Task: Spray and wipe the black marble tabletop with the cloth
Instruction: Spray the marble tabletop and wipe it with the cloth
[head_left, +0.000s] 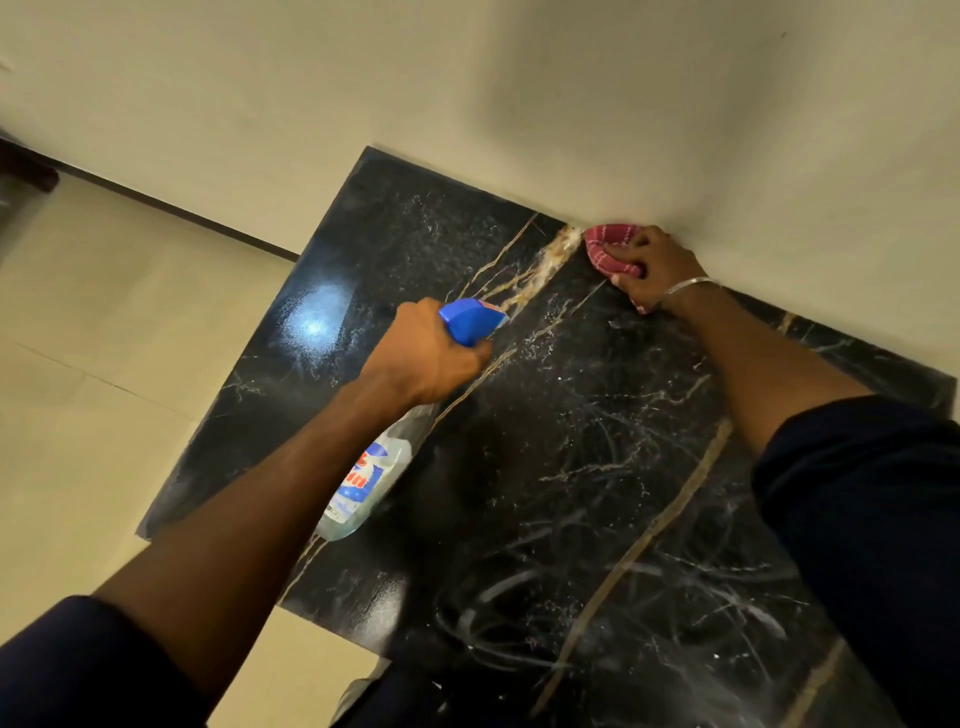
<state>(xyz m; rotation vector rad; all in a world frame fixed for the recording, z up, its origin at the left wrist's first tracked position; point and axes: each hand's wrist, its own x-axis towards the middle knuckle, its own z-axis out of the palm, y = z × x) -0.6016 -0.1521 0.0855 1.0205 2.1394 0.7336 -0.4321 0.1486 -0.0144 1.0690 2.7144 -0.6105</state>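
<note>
Cream wall (675, 104) borders tabletop (571, 467); cloth (608, 249) pressed against it.

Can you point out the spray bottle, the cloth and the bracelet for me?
spray bottle (470, 318), head view, on its blue trigger head
cloth (605, 244), head view, on the red fabric left of the fingers
bracelet (688, 284), head view, on the silver band at the right wrist

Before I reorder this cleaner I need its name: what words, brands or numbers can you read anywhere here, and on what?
Spray bottle label, in the left hand: red letters, perhaps "in" at the end, partly hidden by the arm and blurred; brand not readable.
Small print low on that label: too small to read.
Cloth, tabletop, wall: no text.
</note>
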